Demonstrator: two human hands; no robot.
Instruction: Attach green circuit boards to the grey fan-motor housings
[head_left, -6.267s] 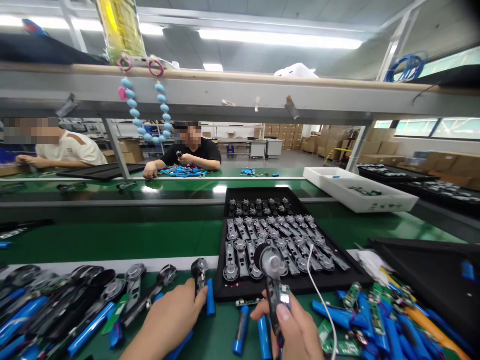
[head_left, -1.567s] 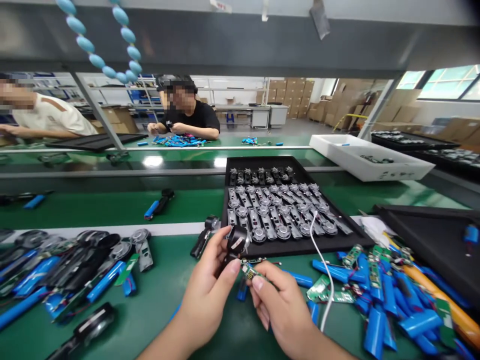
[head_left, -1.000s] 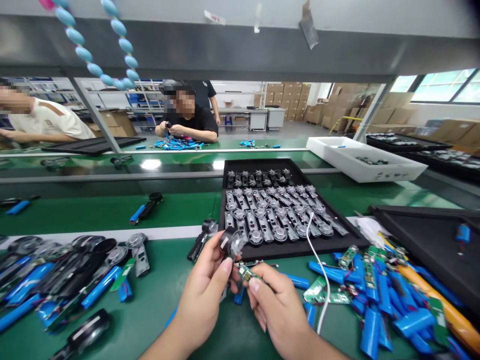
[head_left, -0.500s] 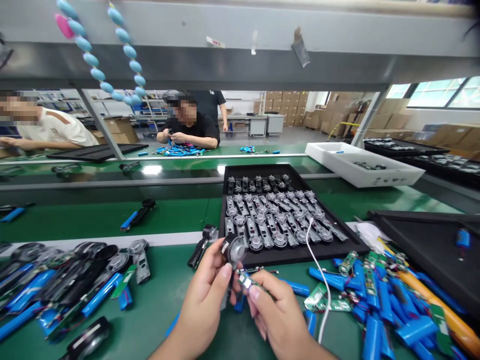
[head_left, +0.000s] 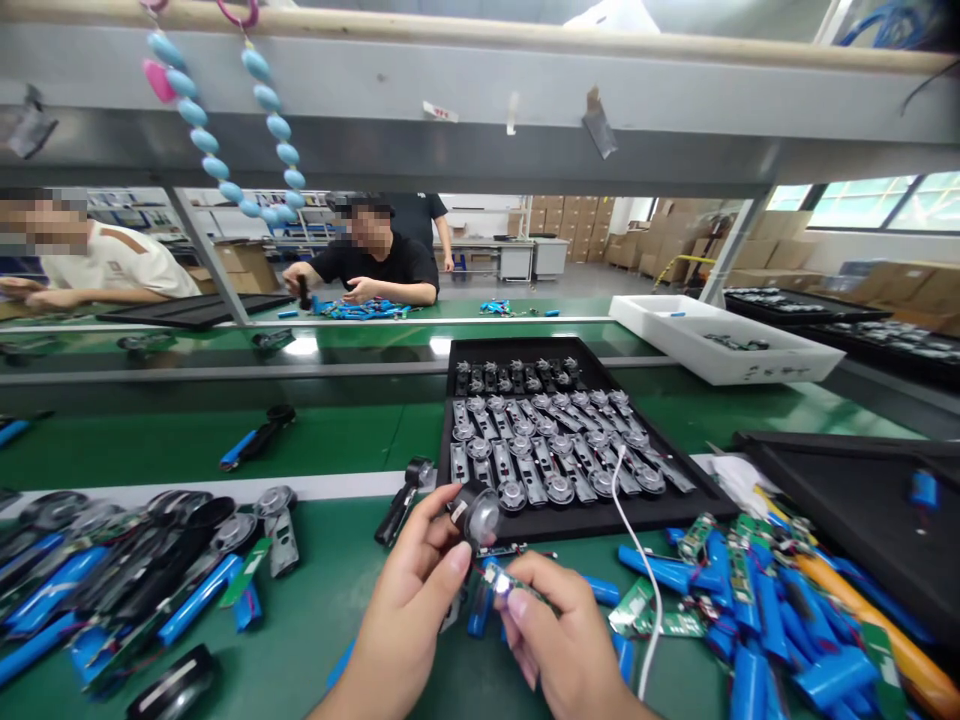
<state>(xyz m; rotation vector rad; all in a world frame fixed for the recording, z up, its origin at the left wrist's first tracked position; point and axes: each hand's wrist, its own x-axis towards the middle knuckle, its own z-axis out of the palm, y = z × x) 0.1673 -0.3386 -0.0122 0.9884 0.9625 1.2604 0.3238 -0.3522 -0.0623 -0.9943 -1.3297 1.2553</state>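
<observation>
on the circuit board, unreadable display

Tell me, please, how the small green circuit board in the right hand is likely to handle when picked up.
The small green circuit board would probably feel light and stiff, since it looks thin and flat. The tiny parts mounted on it look delicate, so it may be fragile if bent or knocked.

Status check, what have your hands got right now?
Left hand: black housing with clear disc. Right hand: green circuit board. Blue battery cell below.
</observation>
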